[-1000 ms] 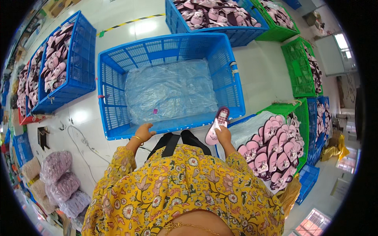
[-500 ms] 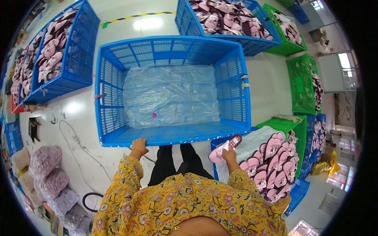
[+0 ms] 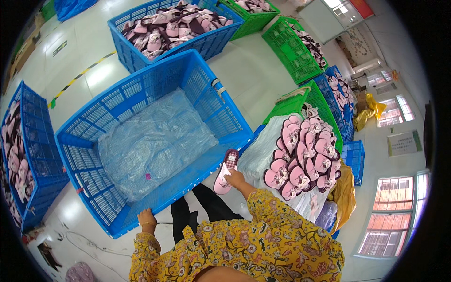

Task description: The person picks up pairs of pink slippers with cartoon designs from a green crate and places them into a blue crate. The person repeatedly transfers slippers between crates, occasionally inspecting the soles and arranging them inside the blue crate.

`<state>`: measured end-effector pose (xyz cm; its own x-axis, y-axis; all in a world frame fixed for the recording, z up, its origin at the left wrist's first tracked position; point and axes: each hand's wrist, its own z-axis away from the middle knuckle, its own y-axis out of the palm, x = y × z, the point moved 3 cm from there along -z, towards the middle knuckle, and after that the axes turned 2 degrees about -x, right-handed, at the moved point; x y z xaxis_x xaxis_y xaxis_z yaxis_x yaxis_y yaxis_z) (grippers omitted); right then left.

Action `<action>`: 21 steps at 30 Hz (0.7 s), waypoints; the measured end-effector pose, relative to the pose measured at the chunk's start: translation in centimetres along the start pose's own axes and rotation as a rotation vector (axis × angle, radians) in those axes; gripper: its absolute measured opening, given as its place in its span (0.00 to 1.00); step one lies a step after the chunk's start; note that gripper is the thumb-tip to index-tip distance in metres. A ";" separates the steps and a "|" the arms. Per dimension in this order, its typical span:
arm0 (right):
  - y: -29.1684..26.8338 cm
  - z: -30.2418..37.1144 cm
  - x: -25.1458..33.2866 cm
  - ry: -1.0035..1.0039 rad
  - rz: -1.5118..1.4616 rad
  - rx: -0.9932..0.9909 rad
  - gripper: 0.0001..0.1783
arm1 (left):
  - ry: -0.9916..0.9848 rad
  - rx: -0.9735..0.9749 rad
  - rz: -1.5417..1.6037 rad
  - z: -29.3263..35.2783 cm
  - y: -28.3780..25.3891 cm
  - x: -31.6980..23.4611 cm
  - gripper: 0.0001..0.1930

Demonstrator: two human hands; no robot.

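Observation:
In my right hand (image 3: pixel 234 179) is a pink slipper (image 3: pixel 222 181) with a dark checked lining, gripped at its side. It is beside the near right corner of a large blue plastic crate (image 3: pixel 188 180). A crumpled clear plastic sheet (image 3: pixel 155 141) lines the crate's bottom, with a small pink scrap on it. My left hand (image 3: pixel 147 218) is closed over the crate's near rim. To the right of my right hand, a pile of matching pink slippers (image 3: pixel 305 155) lies on a white-covered stack (image 3: pixel 253 164).
Behind the lined crate stands another blue crate (image 3: pixel 136 61) full of pink slippers. Green crates (image 3: pixel 286 51) with slippers stand at the far right. One more filled blue crate (image 3: pixel 44 174) is at the left. A yellow sack (image 3: pixel 345 197) leans by the slipper pile.
The view has swung to the right, so the crate now appears tilted. My right hand has brought the slipper closer to the crate's near right corner. The left hand stays on the rim.

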<state>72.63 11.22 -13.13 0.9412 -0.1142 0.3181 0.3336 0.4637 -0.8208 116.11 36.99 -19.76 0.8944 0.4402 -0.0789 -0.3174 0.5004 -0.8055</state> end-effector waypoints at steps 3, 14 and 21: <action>1.3 -0.2 -2.3 0.150 -0.199 0.007 0.29 | 0.001 -0.036 0.007 0.5 0.3 0.1 0.13; 4.4 -3.5 0.7 0.606 -0.970 0.080 0.10 | 0.009 -0.094 0.081 1.8 -1.0 0.3 0.12; 4.0 -6.6 2.7 0.588 -0.865 0.156 0.07 | -0.028 -0.196 0.152 1.9 1.1 0.5 0.12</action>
<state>76.82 6.92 -18.69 0.2777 -0.8482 0.4511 0.9319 0.1237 -0.3410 115.65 39.15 -19.59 0.8311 0.5211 -0.1940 -0.3780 0.2736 -0.8844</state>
